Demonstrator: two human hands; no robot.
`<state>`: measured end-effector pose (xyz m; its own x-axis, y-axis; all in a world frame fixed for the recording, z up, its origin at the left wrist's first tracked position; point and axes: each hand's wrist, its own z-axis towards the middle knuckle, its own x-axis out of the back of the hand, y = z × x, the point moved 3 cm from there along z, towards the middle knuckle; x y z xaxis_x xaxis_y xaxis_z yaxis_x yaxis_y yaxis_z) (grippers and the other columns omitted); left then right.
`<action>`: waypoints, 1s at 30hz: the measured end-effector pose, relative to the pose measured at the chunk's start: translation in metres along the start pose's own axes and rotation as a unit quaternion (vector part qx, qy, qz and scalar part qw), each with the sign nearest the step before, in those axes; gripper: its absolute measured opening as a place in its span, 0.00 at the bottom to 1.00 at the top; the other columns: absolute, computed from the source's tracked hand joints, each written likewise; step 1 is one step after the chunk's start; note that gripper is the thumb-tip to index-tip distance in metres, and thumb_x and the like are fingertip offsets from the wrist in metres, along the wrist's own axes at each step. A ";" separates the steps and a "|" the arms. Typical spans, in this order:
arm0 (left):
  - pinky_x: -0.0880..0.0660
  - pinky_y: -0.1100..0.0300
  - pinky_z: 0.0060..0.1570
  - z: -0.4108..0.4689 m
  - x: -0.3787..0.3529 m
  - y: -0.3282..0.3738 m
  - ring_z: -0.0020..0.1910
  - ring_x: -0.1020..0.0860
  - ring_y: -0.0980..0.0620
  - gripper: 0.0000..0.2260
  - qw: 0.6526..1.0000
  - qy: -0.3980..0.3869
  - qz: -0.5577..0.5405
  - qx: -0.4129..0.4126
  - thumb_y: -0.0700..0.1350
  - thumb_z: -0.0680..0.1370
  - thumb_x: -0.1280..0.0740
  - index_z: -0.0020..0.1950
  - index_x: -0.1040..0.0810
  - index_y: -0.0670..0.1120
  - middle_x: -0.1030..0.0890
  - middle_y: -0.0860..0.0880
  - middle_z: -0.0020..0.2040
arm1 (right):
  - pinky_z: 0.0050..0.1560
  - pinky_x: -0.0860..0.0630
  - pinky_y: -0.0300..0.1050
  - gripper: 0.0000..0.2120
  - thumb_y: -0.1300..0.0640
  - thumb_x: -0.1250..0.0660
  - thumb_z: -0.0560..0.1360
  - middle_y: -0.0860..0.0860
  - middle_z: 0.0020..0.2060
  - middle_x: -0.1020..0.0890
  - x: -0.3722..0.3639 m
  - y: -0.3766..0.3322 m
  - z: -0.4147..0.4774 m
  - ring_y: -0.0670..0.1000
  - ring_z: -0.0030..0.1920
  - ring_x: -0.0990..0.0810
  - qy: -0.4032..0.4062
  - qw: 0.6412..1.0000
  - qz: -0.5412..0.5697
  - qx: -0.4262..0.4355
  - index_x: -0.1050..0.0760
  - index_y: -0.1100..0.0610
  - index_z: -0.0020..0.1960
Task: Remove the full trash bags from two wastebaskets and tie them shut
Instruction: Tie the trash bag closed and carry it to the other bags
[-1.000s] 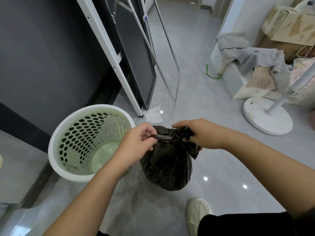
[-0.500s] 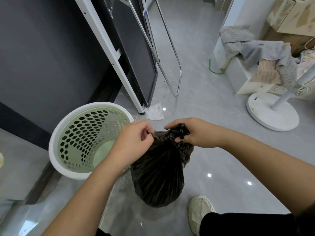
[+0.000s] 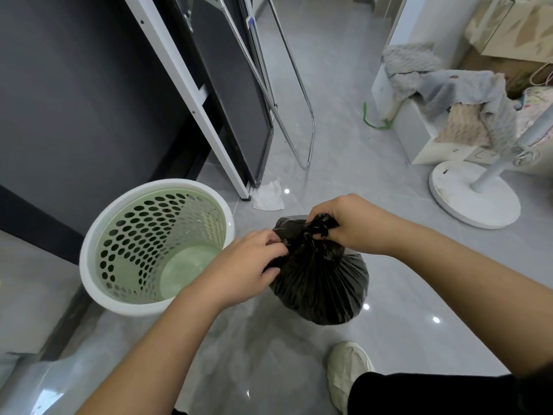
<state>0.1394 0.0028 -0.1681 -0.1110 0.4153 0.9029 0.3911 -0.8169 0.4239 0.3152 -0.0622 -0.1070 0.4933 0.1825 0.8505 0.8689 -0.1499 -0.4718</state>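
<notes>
A full black trash bag [image 3: 321,283] hangs above the grey floor, its neck gathered into a bunch. My right hand [image 3: 350,223] grips the bunched top from the right. My left hand [image 3: 248,265] pinches a fold of the bag's neck from the left. To the left stands a green perforated wastebasket [image 3: 98,244] with a white rim, with no bag inside.
A crumpled white tissue [image 3: 268,195] lies on the floor behind the bag. A folded rack with metal tubes [image 3: 299,94] leans on the dark wall. A white fan base [image 3: 472,196] and a box draped in grey cloth [image 3: 466,94] stand at right. My shoe [image 3: 347,369] is below.
The bag has swung to the right and its neck is bunched tighter. My right hand now holds the top higher, while my left hand has slid lower along the neck.
</notes>
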 end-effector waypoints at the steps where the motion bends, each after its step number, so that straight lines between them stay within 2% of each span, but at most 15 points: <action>1: 0.29 0.56 0.57 0.000 -0.002 -0.002 0.60 0.29 0.52 0.12 1.000 0.000 0.017 0.017 0.48 0.77 0.38 0.60 0.27 0.52 0.27 0.54 0.59 | 0.45 0.25 0.40 0.10 0.65 0.34 0.73 0.48 0.39 0.16 0.001 0.000 -0.001 0.48 0.43 0.20 -0.001 1.000 0.002 -0.001 0.19 0.54 0.49; 5: 0.26 0.55 0.52 0.000 0.003 -0.008 0.54 0.25 0.51 0.12 0.994 0.076 -0.023 0.079 0.48 0.78 0.39 0.60 0.26 0.49 0.23 0.53 0.54 | 0.41 0.26 0.34 0.11 0.66 0.35 0.74 0.45 0.36 0.19 0.004 -0.002 -0.003 0.45 0.41 0.23 -0.007 1.000 -0.016 -0.004 0.19 0.53 0.50; 7: 0.27 0.56 0.48 0.000 0.008 -0.009 0.51 0.24 0.50 0.10 0.991 0.099 0.020 0.082 0.50 0.78 0.38 0.55 0.24 0.48 0.23 0.52 0.50 | 0.39 0.27 0.34 0.12 0.67 0.36 0.74 0.45 0.35 0.20 0.004 -0.002 -0.003 0.46 0.39 0.24 -0.012 0.999 -0.034 -0.008 0.20 0.53 0.49; 10: 0.29 0.55 0.45 -0.002 0.016 -0.012 0.45 0.23 0.48 0.08 0.982 0.099 0.139 0.078 0.51 0.77 0.36 0.48 0.22 0.47 0.24 0.51 0.43 | 0.42 0.24 0.44 0.15 0.68 0.40 0.73 0.51 0.39 0.19 0.004 0.000 -0.003 0.51 0.42 0.22 -0.018 0.998 -0.060 -0.024 0.20 0.54 0.51; 13: 0.28 0.54 0.44 -0.008 0.028 -0.019 0.40 0.23 0.48 0.06 0.977 0.142 0.142 0.077 0.50 0.73 0.31 0.43 0.21 0.48 0.24 0.52 0.38 | 0.35 0.27 0.40 0.16 0.69 0.41 0.73 0.50 0.38 0.22 0.003 -0.002 -0.004 0.50 0.39 0.26 -0.027 0.996 -0.082 -0.031 0.21 0.54 0.53; 15: 0.30 0.55 0.44 -0.011 0.034 -0.020 0.41 0.24 0.50 0.05 0.980 0.152 0.124 0.044 0.47 0.70 0.29 0.41 0.22 0.48 0.24 0.53 0.40 | 0.31 0.32 0.35 0.16 0.69 0.41 0.72 0.49 0.35 0.24 0.003 -0.004 -0.004 0.48 0.36 0.28 -0.030 0.995 -0.092 -0.025 0.21 0.55 0.51; 18: 0.29 0.56 0.42 -0.013 0.038 -0.009 0.41 0.28 0.52 0.11 0.984 0.138 0.107 -0.033 0.42 0.66 0.27 0.34 0.29 0.48 0.27 0.54 0.42 | 0.32 0.32 0.40 0.15 0.69 0.42 0.72 0.49 0.35 0.24 0.005 -0.006 -0.003 0.49 0.37 0.28 -0.019 0.994 -0.101 -0.027 0.21 0.55 0.50; 20: 0.28 0.56 0.38 -0.015 0.038 -0.003 0.40 0.28 0.52 0.14 0.985 0.145 0.076 -0.058 0.39 0.65 0.28 0.32 0.34 0.47 0.28 0.55 0.41 | 0.34 0.30 0.42 0.15 0.68 0.42 0.72 0.49 0.35 0.24 0.007 -0.004 -0.002 0.51 0.39 0.27 -0.011 0.994 -0.100 -0.032 0.21 0.55 0.50; 22: 0.27 0.55 0.38 -0.016 0.037 0.000 0.42 0.27 0.53 0.14 0.987 0.148 0.023 -0.064 0.38 0.66 0.30 0.32 0.35 0.46 0.27 0.56 0.42 | 0.37 0.30 0.42 0.15 0.68 0.41 0.72 0.49 0.36 0.24 0.007 -0.003 -0.002 0.51 0.41 0.27 -0.007 0.995 -0.098 -0.035 0.21 0.55 0.50; 26: 0.26 0.52 0.39 -0.018 0.032 0.000 0.39 0.23 0.51 0.14 0.974 0.114 -0.192 -0.032 0.37 0.68 0.30 0.31 0.36 0.44 0.23 0.52 0.37 | 0.32 0.34 0.37 0.15 0.68 0.42 0.72 0.47 0.36 0.25 0.008 -0.004 -0.002 0.49 0.41 0.28 -0.008 0.994 -0.103 -0.033 0.21 0.55 0.51; 28: 0.29 0.58 0.34 -0.018 0.029 0.000 0.33 0.27 0.53 0.14 0.958 0.089 -0.272 0.013 0.38 0.69 0.30 0.32 0.35 0.46 0.24 0.50 0.34 | 0.33 0.33 0.37 0.15 0.68 0.42 0.72 0.48 0.37 0.24 0.008 -0.004 -0.002 0.49 0.41 0.28 -0.006 0.994 -0.105 -0.034 0.21 0.56 0.51; 30: 0.33 0.63 0.33 -0.017 0.028 0.001 0.31 0.32 0.56 0.11 0.955 0.044 -0.293 0.036 0.38 0.70 0.30 0.36 0.31 0.49 0.27 0.51 0.32 | 0.35 0.32 0.41 0.15 0.69 0.42 0.73 0.50 0.38 0.22 0.008 -0.004 -0.001 0.49 0.40 0.28 -0.007 0.993 -0.109 -0.036 0.21 0.56 0.51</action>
<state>0.1209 0.0064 -0.1413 -0.4053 0.7539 0.5170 0.2997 -0.4247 0.8543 0.3153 -0.0611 -0.0979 0.2944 0.2319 0.9271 0.9503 -0.1738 -0.2583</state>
